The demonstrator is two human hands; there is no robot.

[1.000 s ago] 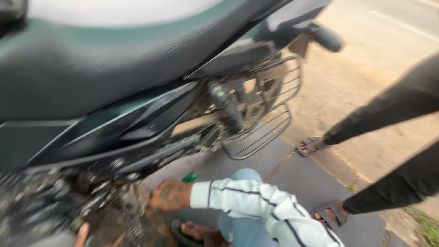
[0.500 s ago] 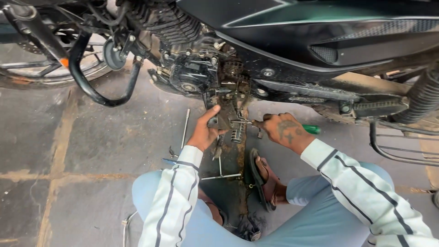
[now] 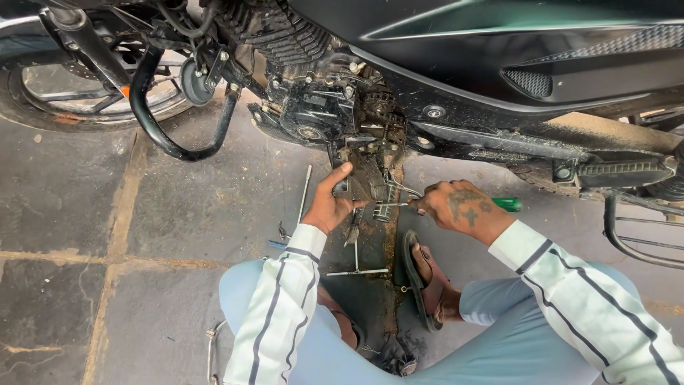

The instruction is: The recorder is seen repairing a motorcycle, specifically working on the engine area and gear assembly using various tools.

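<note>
As hands (image 3: 388, 205) grip screwdriver (image 3: 456, 205), motorcycle (image 3: 442, 85) above

Front wheel (image 3: 64, 93), black crash guard (image 3: 167, 135), sandal (image 3: 422, 281), stone paving (image 3: 64, 207)

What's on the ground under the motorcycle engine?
Under the engine lie thin metal rods and a dark oily patch on stone paving. The person's hands and legs cover the rest.
</note>
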